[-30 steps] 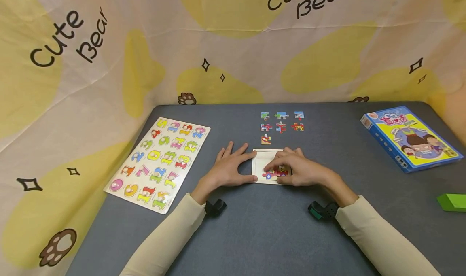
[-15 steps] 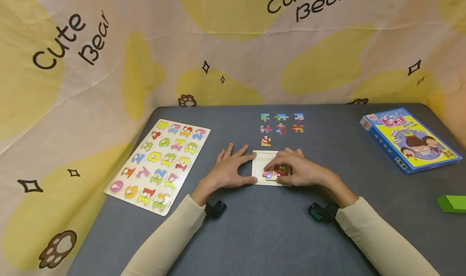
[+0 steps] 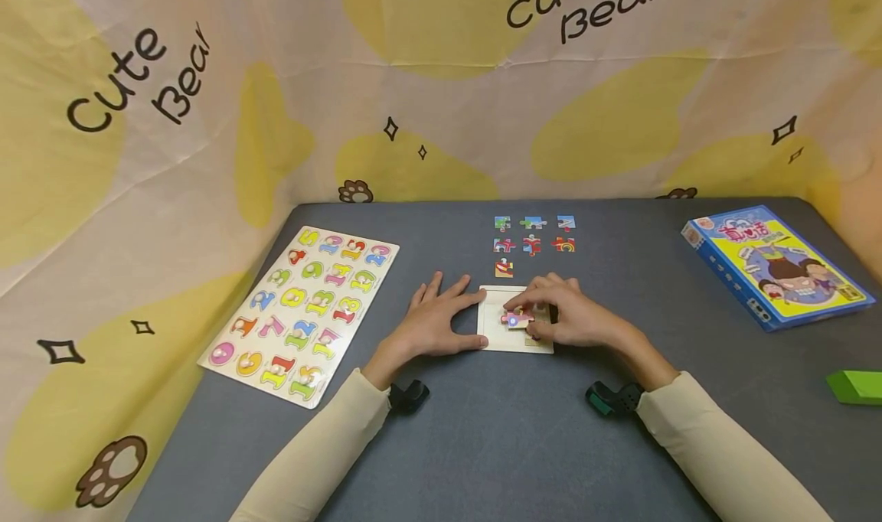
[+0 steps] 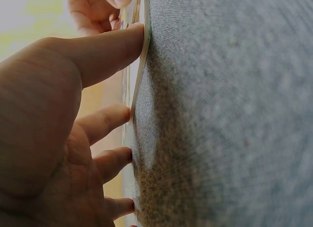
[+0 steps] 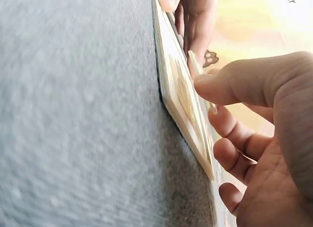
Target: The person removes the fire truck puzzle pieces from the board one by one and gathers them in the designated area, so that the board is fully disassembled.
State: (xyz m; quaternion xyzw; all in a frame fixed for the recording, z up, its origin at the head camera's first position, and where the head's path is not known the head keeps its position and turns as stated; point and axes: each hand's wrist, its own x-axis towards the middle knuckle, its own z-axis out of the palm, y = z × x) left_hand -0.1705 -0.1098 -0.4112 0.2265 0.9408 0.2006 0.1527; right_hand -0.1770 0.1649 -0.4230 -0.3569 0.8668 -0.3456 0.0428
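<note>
A small white puzzle tray (image 3: 499,338) lies on the grey table in the head view. My left hand (image 3: 434,319) is spread at its left side, with thumb and index fingertips touching that edge. My right hand (image 3: 568,311) pinches a pink-and-purple jigsaw piece (image 3: 515,319) over the tray. In the right wrist view the piece (image 5: 192,60) shows edge-on, tilted and raised above the tray (image 5: 165,80), between thumb and fingers. The right hand hides part of the tray's right side. From the left wrist view, the thumb (image 4: 105,53) presses the tray's edge.
Several loose jigsaw pieces (image 3: 531,245) lie in rows beyond the tray. To the left is a number puzzle board (image 3: 303,315). A blue-and-yellow game box (image 3: 779,265) stands at the right, with a green block (image 3: 854,386) nearer. A printed cloth (image 3: 441,86) hangs behind the table.
My right hand has moved slightly away from me, lifting the jigsaw piece from near the tray's front edge toward its middle. The left hand holds its place at the tray's edge.
</note>
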